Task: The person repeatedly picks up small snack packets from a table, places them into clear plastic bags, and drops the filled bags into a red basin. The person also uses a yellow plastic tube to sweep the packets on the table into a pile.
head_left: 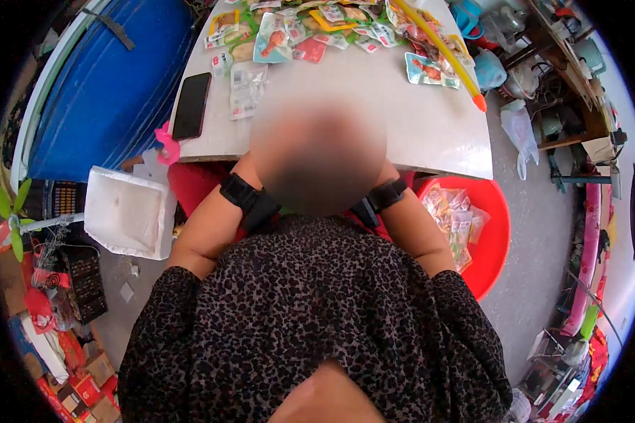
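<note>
My left forearm (196, 236) and right forearm (419, 233) reach forward to the near edge of a white table (437, 134), with a black band on each wrist. A round blurred patch covers both of my hands, so their fingers and anything in them are hidden. A clear and white plastic packet (248, 88) lies flat just beyond the left side of the blur. Farther off, a heap of sealed snack packets (317, 21) spreads over the table's far part. One blue and red packet (430, 70) lies apart at the right.
A dark phone (192, 106) rests at the table's left edge. A yellow stick with an orange tip (444, 51) slants across the right. A red tub (497, 236) of packets stands by my right arm, a white foam box (123, 215) at my left. Cluttered shelves (564, 63) line the right.
</note>
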Tool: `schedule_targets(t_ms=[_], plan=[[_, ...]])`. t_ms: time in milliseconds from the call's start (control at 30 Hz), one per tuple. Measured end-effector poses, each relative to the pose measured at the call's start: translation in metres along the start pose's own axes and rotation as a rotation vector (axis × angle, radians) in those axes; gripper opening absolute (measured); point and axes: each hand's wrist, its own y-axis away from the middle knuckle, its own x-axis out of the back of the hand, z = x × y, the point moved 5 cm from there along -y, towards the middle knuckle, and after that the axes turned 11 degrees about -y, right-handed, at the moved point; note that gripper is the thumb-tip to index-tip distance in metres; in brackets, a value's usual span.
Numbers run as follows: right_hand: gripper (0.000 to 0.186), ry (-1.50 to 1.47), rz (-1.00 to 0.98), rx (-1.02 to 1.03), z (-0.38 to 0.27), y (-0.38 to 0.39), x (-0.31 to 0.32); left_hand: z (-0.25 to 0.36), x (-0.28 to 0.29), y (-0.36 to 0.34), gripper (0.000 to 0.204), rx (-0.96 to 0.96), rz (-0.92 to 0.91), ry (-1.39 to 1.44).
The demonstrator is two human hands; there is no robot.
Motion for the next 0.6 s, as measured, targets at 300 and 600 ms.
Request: schedule_targets(t_ms=[300, 600], plan=[[0.013, -0.066, -0.035, 0.029, 0.005, -0.008, 0.013, 0.002, 0.017, -0.001, 0.009, -0.116, 0.274, -0.212], [0.014, 0.096, 0.073, 0.124, -0.016, -0.005, 0.007, 0.11, -0.024, 0.062, 0.009, -0.922, 0.49, -1.166]])
